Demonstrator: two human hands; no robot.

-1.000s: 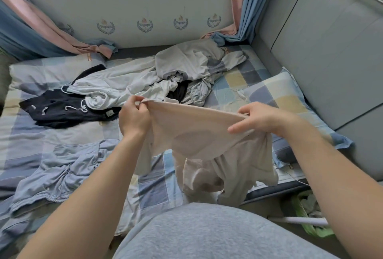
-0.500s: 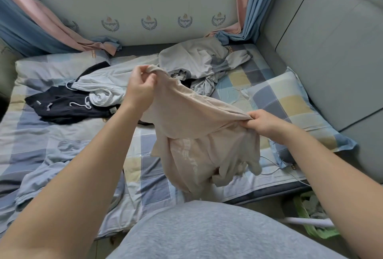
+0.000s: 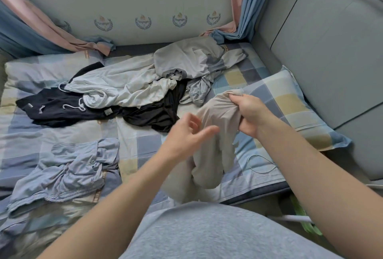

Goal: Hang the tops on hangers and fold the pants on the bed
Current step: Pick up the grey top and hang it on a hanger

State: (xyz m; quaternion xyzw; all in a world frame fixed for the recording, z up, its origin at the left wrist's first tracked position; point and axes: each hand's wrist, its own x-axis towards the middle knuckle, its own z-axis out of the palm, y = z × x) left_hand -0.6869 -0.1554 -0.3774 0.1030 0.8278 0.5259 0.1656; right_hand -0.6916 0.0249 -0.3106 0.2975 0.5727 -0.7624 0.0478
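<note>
Over the near edge of the bed (image 3: 143,145), a beige garment (image 3: 213,155) hangs bunched and creased from the right hand (image 3: 251,113), fingers clenched on its gathered top. The left hand (image 3: 186,134) is just beside it, fingers released and spread. Farther back, black clothes (image 3: 62,109) and pale grey clothes (image 3: 124,84) lie heaped.

The beige garment (image 3: 215,118) is thin, soft, matt cloth, heavily creased. The bed (image 3: 141,145) has a matt woven checked sheet. The grey headboard (image 3: 331,51) looks smooth, padded, faintly glossy.
</note>
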